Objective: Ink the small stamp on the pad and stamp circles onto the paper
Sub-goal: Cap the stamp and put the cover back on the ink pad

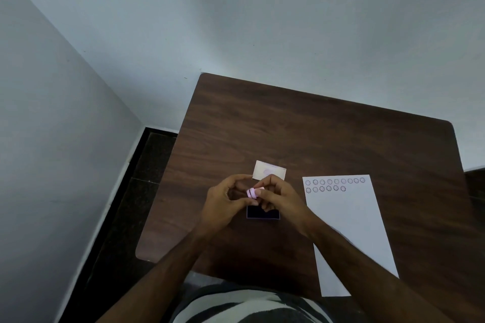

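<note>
A small pink stamp (252, 193) is held between both hands above the table. My left hand (225, 203) pinches it from the left and my right hand (282, 200) from the right. Just below them lies the dark ink pad (262, 215), partly covered by my right fingers. A white paper sheet (349, 228) lies to the right, with two rows of several stamped circles (334, 184) along its far edge.
A small white lid or card (269, 170) with a faint pink mark lies just beyond my hands. The dark wooden table (315, 134) stands in a corner against pale walls, with a dark floor at its left edge.
</note>
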